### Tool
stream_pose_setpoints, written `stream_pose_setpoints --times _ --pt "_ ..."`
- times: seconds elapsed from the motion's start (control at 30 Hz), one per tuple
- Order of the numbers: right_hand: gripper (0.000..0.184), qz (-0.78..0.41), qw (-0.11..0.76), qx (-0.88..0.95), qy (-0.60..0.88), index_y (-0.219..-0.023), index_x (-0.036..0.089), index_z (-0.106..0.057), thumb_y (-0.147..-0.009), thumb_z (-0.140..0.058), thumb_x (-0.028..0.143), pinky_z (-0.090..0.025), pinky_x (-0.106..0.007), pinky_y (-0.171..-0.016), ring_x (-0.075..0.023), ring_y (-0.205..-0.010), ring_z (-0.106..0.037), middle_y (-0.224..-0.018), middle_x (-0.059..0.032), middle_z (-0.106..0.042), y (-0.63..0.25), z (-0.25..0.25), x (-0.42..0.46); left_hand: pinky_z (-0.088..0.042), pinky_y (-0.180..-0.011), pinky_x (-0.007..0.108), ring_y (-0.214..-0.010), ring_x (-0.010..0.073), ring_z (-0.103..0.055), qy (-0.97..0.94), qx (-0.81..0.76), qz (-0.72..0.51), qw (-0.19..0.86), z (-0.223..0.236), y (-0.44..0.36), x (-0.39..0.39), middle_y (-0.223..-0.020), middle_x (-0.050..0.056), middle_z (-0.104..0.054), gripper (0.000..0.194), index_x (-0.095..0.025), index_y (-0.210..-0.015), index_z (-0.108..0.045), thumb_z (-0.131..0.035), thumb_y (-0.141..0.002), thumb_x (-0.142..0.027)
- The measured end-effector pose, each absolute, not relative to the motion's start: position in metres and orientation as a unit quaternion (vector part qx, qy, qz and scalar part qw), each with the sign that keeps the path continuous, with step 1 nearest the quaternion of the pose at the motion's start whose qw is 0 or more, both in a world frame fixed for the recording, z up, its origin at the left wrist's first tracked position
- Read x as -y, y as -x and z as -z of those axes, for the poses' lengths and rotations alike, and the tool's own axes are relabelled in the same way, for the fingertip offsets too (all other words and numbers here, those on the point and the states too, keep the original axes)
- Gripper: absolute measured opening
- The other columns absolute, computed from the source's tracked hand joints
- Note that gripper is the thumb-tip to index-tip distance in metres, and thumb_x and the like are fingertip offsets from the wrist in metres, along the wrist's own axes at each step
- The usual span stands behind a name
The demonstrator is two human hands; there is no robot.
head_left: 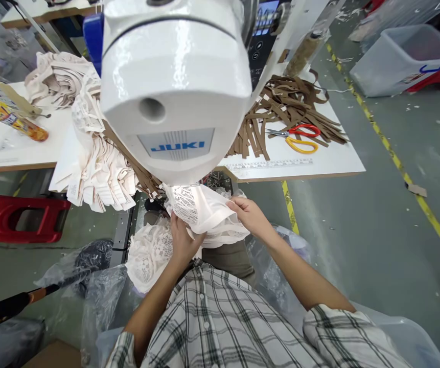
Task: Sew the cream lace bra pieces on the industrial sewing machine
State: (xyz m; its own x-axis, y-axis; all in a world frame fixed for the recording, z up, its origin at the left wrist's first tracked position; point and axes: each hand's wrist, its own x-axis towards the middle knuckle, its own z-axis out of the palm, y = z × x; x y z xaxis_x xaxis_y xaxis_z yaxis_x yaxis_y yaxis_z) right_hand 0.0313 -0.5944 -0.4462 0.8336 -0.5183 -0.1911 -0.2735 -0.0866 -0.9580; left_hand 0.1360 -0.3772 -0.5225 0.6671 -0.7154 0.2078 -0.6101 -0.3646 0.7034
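A white lace bra (208, 207) lies under the head of a white JUKI sewing machine (177, 97); the needle area is hidden behind the machine head. My right hand (245, 212) pinches the bra's edge on the right and draws it out flat. At the near left side, my left hand (184, 236) is closed on the fabric, thumb along its lower edge. More white lace pieces (148, 253) hang in a bunch beside my left wrist, over my lap.
Brown straps (292, 110), scissors (300, 138) and a clear ruler (273, 164) lie on the right table. Stacked pale fabric pieces (102, 174) and a drink bottle (13, 120) are at left. A red stool (20, 219) and a clear bin (403, 61) stand on the floor.
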Motion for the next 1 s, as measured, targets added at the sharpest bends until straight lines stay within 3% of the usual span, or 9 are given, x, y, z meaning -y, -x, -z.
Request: stream_pose_setpoints --times 0.17,0.3,0.47,0.57,0.67,0.73,0.87,0.93,1.0 --pt "0.052 0.102 0.597 -0.252 0.754 -0.076 0.018 -0.065 -0.088 -0.054 0.068 -0.041 -0.027 -0.061 -0.0166 -0.065 -0.052 -0.068 -0.0012 -0.058 -0.021 0.443 0.595 -0.034 -0.118 0.058 -0.15 0.0352 -0.03 -0.827 0.42 0.029 0.373 0.528 -0.167 0.374 -0.154 0.022 -0.04 0.058 -0.016 -0.149 -0.039 -0.05 -0.092 -0.016" --pt "0.05 0.088 0.532 -0.287 0.792 -0.077 0.017 -0.066 -0.092 -0.051 0.062 -0.04 -0.026 -0.06 -0.0173 -0.066 -0.054 -0.07 -0.0025 -0.062 0.014 0.439 0.621 -0.031 -0.12 0.056 -0.151 0.0321 -0.03 -0.827 0.435 -0.048 0.353 0.514 -0.186 0.361 -0.154 0.018 -0.044 0.048 -0.019 -0.141 -0.051 -0.049 -0.093 -0.016" --pt "0.044 -0.08 0.299 -0.42 0.853 -0.077 0.018 -0.068 -0.094 -0.046 0.052 -0.041 -0.031 -0.058 -0.0219 -0.065 -0.059 -0.072 -0.0064 -0.066 0.082 0.452 0.672 -0.025 -0.122 0.059 -0.154 0.0317 -0.025 -0.813 0.504 -0.02 0.29 0.512 -0.153 0.377 -0.156 0.015 -0.043 0.047 -0.022 -0.138 -0.056 -0.049 -0.093 -0.012" --pt "0.035 -0.109 0.202 -0.439 0.869 -0.1 0.017 -0.072 -0.093 -0.05 0.043 -0.05 -0.039 -0.076 -0.0312 -0.092 -0.066 -0.103 -0.0147 -0.072 0.084 0.47 0.679 -0.03 -0.119 0.061 -0.152 0.0368 -0.027 -0.785 0.575 0.094 0.21 0.52 -0.119 0.391 -0.16 0.019 -0.035 0.046 -0.018 -0.139 -0.055 -0.055 -0.092 -0.021" --pt "0.055 0.044 0.229 -0.335 0.913 -0.137 0.013 -0.057 -0.094 -0.052 0.049 -0.044 -0.046 -0.106 -0.0331 -0.127 -0.055 -0.137 -0.019 -0.06 0.042 0.497 0.657 -0.034 -0.118 0.056 -0.149 0.0351 -0.032 -0.779 0.577 0.143 0.199 0.525 -0.107 0.385 -0.16 0.021 -0.034 0.046 -0.016 -0.139 -0.053 -0.054 -0.095 -0.027" --pt "0.066 0.098 0.271 -0.237 0.928 -0.147 0.013 -0.046 -0.095 -0.051 0.053 -0.037 -0.046 -0.115 -0.0313 -0.139 -0.045 -0.149 -0.0188 -0.05 0.007 0.519 0.629 -0.036 -0.118 0.048 -0.147 0.03 -0.036 -0.814 0.528 0.153 0.188 0.522 -0.116 0.364 -0.157 0.018 -0.039 0.047 -0.017 -0.14 -0.051 -0.053 -0.095 -0.031" --pt "0.074 0.058 0.281 -0.154 0.945 -0.15 0.011 -0.041 -0.093 -0.054 0.057 -0.037 -0.055 -0.113 -0.0369 -0.136 -0.048 -0.147 -0.0232 -0.052 -0.027 0.556 0.564 -0.046 -0.103 0.04 -0.125 0.0279 -0.056 -0.931 0.322 0.146 0.092 0.506 -0.154 0.284 -0.13 0.019 -0.06 0.043 -0.012 -0.128 -0.056 -0.047 -0.097 -0.042" --pt "0.075 0.064 0.267 -0.152 0.95 -0.149 0.009 -0.041 -0.093 -0.055 0.057 -0.036 -0.056 -0.113 -0.0384 -0.134 -0.049 -0.145 -0.0246 -0.052 -0.022 0.568 0.542 -0.05 -0.085 0.041 -0.102 0.0322 -0.064 -0.965 0.22 0.136 0.039 0.5 -0.165 0.239 -0.105 0.02 -0.067 0.045 -0.01 -0.108 -0.062 -0.044 -0.097 -0.049" --pt "0.075 0.082 0.274 -0.159 0.945 -0.15 0.01 -0.039 -0.093 -0.055 0.057 -0.035 -0.057 -0.114 -0.0385 -0.136 -0.047 -0.147 -0.0251 -0.05 -0.014 0.574 0.532 -0.044 -0.066 0.035 -0.076 0.0293 -0.064 -0.975 0.154 0.159 -0.003 0.5 -0.166 0.203 -0.079 0.014 -0.066 0.045 -0.014 -0.084 -0.063 -0.046 -0.095 -0.054"
